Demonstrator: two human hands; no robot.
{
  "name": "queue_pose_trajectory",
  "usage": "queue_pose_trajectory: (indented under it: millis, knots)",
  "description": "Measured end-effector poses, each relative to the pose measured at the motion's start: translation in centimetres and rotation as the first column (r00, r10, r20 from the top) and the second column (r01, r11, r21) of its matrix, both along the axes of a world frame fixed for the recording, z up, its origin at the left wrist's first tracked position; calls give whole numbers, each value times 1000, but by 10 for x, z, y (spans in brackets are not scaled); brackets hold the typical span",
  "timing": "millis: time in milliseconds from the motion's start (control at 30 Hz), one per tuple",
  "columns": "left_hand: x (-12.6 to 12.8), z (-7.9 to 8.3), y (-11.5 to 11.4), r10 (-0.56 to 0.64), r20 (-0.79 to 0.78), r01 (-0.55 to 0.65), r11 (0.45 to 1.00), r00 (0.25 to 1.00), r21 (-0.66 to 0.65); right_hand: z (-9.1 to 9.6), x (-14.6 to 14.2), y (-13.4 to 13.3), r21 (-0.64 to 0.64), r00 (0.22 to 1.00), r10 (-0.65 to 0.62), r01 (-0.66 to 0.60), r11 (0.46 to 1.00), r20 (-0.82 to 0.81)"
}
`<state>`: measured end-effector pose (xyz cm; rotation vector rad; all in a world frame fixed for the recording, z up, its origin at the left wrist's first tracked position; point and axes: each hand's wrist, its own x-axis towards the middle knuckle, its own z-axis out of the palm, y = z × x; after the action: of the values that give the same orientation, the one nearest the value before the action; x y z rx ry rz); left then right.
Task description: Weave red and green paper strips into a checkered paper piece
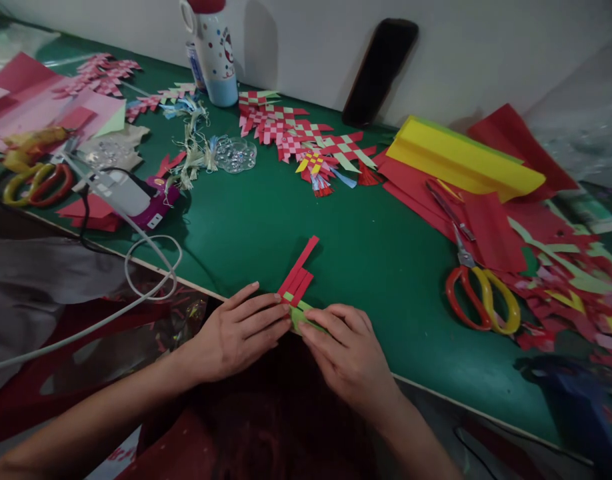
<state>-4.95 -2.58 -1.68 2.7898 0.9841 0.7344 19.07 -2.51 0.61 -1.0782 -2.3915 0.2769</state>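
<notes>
A small woven piece of red and light green paper strips (297, 283) lies at the near edge of the green table. Its red strips point away from me, one sticking out longer than the others. My left hand (241, 328) lies over its left side, palm down with fingers stretched flat; the fingertips touch the weave. On the other side, my right hand (347, 347) is closed in a pinch on a light green paper strip (306, 319) at the weave's lower right. Fingers cover part of the strips there.
Red-and-yellow scissors (481, 299) lie right, beside paper scraps (561, 287) and yellow paper (461, 157). Woven paper fish (306, 137) sit at the back near a bottle (217, 60) and a phone (381, 70) leaning on the wall. A white cable (151, 243) loops over the left edge.
</notes>
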Motion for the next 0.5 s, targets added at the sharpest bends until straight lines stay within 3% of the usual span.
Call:
queue_pose_trajectory:
  millis: [233,500]
  knots:
    - [-3,2,6,-33,-31,33,999,999,1,10,-15,-6,45,996,-79,77,996,45]
    - [-2,-1,10,-57,40,55,997,998,55,-13,-20,-12,129,995,-53,42,991,85]
